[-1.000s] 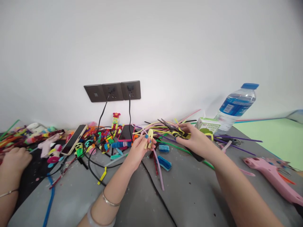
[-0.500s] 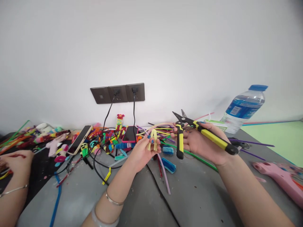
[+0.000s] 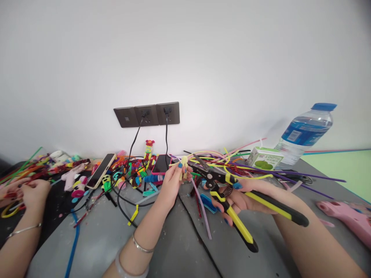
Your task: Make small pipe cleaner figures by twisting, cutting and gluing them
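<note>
The grey bench (image 3: 174, 253) is packed along the wall, heaped with coloured fuzzy stems (image 3: 217, 155) and small bright figures (image 3: 148, 149)! Over on the right, a water bottle (image 3: 307, 130) and a green-and-white carton (image 3: 264, 159) are stood, a pink glue gun (image 3: 346, 219) laid nearer; the front is crossed by a black cable (image 3: 198, 240) and, further left, by a blue strip (image 3: 74, 245).

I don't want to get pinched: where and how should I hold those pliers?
Probably by both yellow-black handles of the pliers, coming from the picture's lower right: they spread that way, while the blades point toward the left hand.
</note>
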{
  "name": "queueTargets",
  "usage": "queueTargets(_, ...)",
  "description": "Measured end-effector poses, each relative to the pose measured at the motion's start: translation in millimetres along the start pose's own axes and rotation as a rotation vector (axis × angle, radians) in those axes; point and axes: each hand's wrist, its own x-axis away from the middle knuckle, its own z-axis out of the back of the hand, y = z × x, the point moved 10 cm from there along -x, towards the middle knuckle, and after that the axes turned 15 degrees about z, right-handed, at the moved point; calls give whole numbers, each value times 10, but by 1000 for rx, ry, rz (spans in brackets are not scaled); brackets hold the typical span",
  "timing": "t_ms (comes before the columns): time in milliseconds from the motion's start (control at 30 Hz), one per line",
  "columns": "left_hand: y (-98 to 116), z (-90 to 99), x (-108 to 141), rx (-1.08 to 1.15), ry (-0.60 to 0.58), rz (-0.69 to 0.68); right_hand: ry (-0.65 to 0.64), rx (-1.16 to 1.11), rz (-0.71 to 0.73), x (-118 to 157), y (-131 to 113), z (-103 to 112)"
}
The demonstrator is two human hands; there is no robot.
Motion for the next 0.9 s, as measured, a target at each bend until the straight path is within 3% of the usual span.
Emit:
queueTargets(200, 96, -72, 48, -220, -3, -104, -33, -15, -2, -34, 70, -28)
queueTargets(400, 263, -103, 152, -548, 88, -268, -16, 40, 18, -87, 60, -50)
queueTargets(600, 314, -198, 200, -755, 77, -407, 131, 111, 32, -121, 35, 31)
queueTargets(900, 431, -158, 242, -921, 196, -537, 222, 281, 37, -178, 63, 64)
